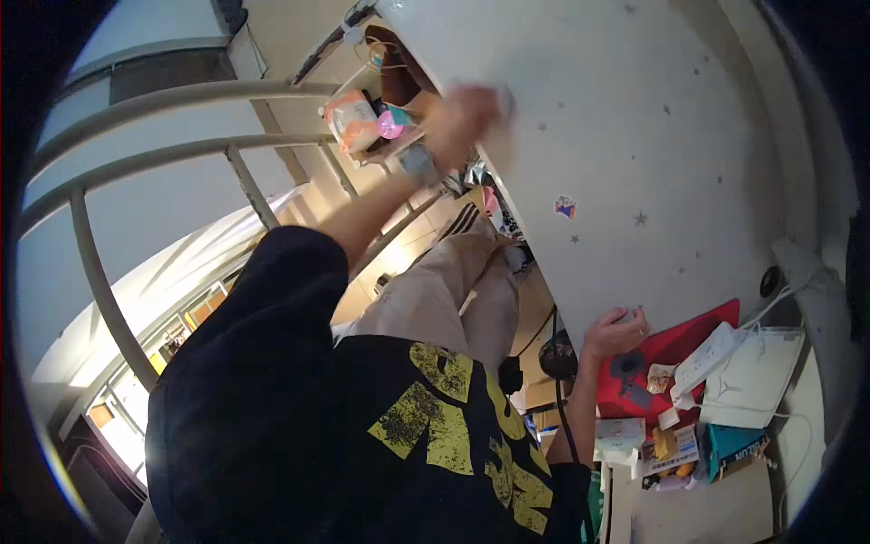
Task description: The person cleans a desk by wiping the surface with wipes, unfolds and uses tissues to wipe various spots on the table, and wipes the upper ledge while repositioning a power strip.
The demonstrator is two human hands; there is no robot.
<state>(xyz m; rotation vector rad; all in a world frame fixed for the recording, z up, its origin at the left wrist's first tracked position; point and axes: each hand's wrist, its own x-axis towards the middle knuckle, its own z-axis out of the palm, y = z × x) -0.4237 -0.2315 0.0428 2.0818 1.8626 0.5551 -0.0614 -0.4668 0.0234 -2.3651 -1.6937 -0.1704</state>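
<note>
My left hand (464,127), with a watch (418,166) on its wrist, is at the near edge of a white tabletop (625,118) printed with small grey stars. Motion smears its fingers, and a pale greyish patch shows at their tips. My right hand (616,334) is over the lower part of the same tabletop, beside a red mat (684,340). Its fingers curl inward around something small and greyish that I cannot make out. A small colourful sticker (565,207) lies on the tabletop between the two hands.
A white power strip (705,363) with cables and a white box-like item (754,376) lie by the mat. Small boxes (671,449) crowd below. Metal bed rails (172,168) run on the left. A packet (352,121) stands past my left wrist.
</note>
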